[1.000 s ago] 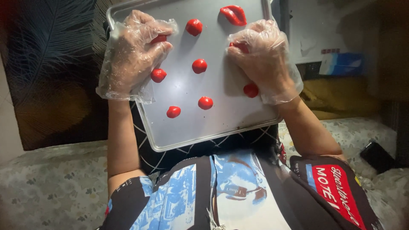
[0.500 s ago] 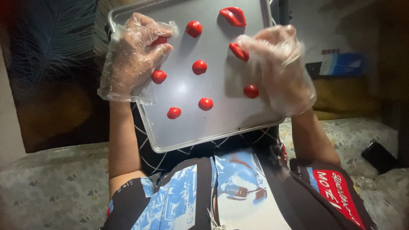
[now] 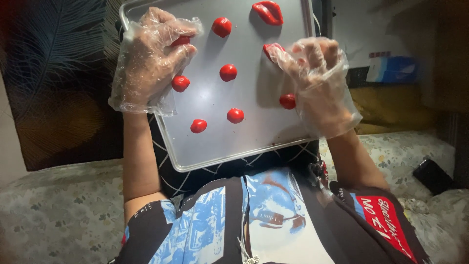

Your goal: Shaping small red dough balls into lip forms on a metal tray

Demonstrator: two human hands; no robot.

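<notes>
Our left hand (image 3: 149, 58), in a loose clear plastic glove, rests on the left edge of the rectangular silver metal baking tray (image 3: 244, 142), its fingers curled onto a small red ball of dough (image 3: 181, 40) near the tray's top left. Our right hand (image 3: 317, 78), gloved the same way, is raised above the tray's right side and pinches a flattened red piece of dough (image 3: 271, 49) between the fingertips. Just beside the left hand lies another red dough ball (image 3: 180, 83). More red balls sit apart on the tray: one near the top (image 3: 222, 27), one in the middle (image 3: 228, 72), two lower down (image 3: 235, 115) (image 3: 198, 126), and one just below the right hand (image 3: 287, 101). A red lip-shaped dough piece (image 3: 267, 12) lies at the tray's top right. The tray sits over our lap, on a dark cloth with white lines (image 3: 195, 178).
</notes>
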